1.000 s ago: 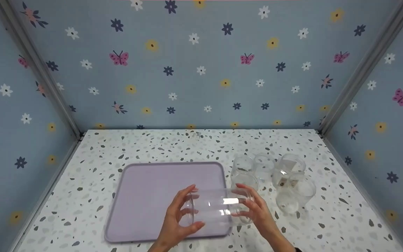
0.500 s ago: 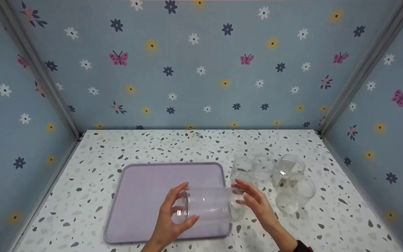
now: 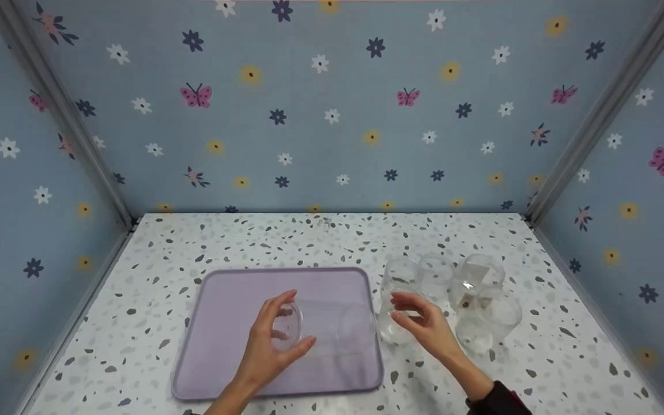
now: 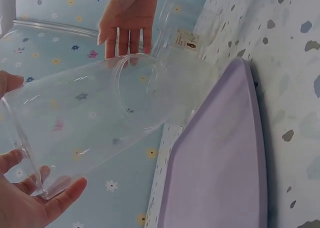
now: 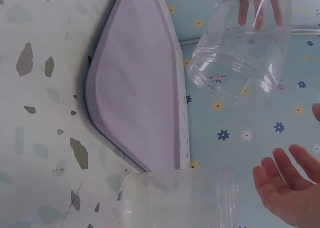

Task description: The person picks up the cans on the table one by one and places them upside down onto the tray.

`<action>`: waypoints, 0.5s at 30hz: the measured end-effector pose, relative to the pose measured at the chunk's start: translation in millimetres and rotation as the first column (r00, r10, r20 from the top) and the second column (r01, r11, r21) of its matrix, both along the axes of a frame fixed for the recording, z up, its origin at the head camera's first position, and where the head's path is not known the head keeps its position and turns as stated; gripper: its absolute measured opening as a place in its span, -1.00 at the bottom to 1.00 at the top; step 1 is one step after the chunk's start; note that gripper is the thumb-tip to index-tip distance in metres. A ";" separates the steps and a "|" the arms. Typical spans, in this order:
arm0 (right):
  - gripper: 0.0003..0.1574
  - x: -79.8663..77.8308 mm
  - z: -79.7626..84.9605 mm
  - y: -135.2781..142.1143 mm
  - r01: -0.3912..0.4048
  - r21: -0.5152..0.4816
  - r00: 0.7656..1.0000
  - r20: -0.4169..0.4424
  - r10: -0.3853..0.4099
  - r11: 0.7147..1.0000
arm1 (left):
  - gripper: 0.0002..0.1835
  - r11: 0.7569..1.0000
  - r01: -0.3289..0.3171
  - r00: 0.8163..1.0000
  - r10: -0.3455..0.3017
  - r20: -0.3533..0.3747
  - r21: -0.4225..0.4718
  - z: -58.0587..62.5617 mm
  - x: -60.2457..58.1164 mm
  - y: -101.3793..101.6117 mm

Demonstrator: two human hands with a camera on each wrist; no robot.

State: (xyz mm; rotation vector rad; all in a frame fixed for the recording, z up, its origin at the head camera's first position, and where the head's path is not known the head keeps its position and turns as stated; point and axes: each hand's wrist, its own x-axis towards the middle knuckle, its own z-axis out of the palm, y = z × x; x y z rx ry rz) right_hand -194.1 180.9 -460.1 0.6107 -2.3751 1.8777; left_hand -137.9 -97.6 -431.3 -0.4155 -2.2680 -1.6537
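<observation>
My left hand (image 3: 266,351) grips one end of a large clear jar (image 3: 326,328), tilted on its side above the purple tray (image 3: 222,369). Curled fingers and thumb sit around that end in the left wrist view, where the jar (image 4: 95,112) is see-through and has nothing visible inside. Ridged rings mark the far end of this jar (image 5: 235,70) in the right wrist view. To the right of it, my right hand (image 3: 429,328) hovers apart, its fingers loosely bent and holding nothing. Just behind that hand a clear jar (image 3: 392,331) stands on the table.
Several more clear jars (image 3: 476,337) stand close together right of the tray, one with a small label (image 4: 186,39). The speckled table (image 3: 263,242) is bounded by flowered panels (image 3: 332,115) at the back and sides.
The jar has moved left, farther over the tray, with my left hand. My right hand has let go of its right end and drawn apart from it.
</observation>
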 end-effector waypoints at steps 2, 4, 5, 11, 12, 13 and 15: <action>-0.60 0.2 5.9 -1.4 0.013 0.025 1.000 -0.024 -0.012 1.000 | -0.28 0.999 -0.019 1.000 0.019 0.008 -0.027 -7.3 -6.4 -4.5; -0.60 0.6 12.0 -3.2 0.035 0.060 0.998 -0.046 -0.032 0.998 | -0.26 0.998 -0.039 0.999 0.039 0.010 -0.053 -15.6 -13.7 -9.1; -0.60 0.4 14.3 -4.0 0.048 0.084 0.997 -0.059 -0.043 0.995 | -0.25 0.997 -0.047 0.999 0.048 0.010 -0.065 -19.5 -17.2 -11.6; -0.54 -4.8 20.4 -7.4 0.094 0.172 0.993 -0.084 -0.080 0.981 | -0.21 0.989 -0.082 0.997 0.080 -0.016 -0.122 -26.2 -31.6 -21.9; -0.53 -6.2 19.9 -7.7 0.099 0.183 0.992 -0.095 -0.082 0.978 | -0.21 0.986 -0.090 0.996 0.088 -0.020 -0.137 -25.6 -33.2 -23.1; -0.52 -9.3 16.3 -7.0 0.105 0.193 0.990 -0.114 -0.084 0.976 | -0.21 0.983 -0.098 0.995 0.095 -0.024 -0.156 -25.0 -34.9 -24.5; -0.50 -16.4 7.7 -4.7 0.121 0.222 0.983 -0.165 -0.085 0.968 | -0.21 0.974 -0.113 0.994 0.109 -0.032 -0.197 -23.7 -38.0 -27.3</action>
